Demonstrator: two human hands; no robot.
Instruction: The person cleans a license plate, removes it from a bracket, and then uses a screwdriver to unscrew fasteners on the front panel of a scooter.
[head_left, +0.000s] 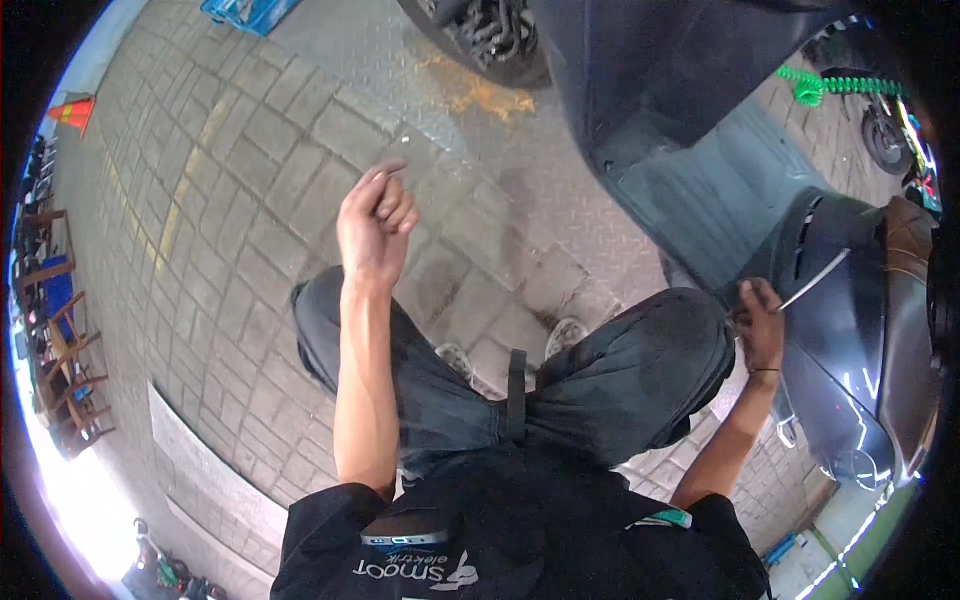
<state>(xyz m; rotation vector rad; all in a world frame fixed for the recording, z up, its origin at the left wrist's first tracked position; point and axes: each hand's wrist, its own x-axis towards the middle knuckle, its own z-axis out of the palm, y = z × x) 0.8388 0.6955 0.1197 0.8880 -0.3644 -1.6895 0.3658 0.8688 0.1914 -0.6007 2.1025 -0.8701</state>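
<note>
Left hand (375, 225) is raised at centre-left of the frame, above the left knee, fingers curled loosely inward with the thumb and forefinger pinched together; whether anything small sits between them cannot be told. Right hand (760, 325) is at the right of the frame, just beyond the right knee, fingers closed around the near end of a thin metal rod (815, 282) that slants up and right across the dark side panel (850, 330) of a scooter. The scooter's footboard (700, 190) lies in the upper right. The person squats on grey paving bricks (250, 170); two shoes (565, 335) show between the knees.
</note>
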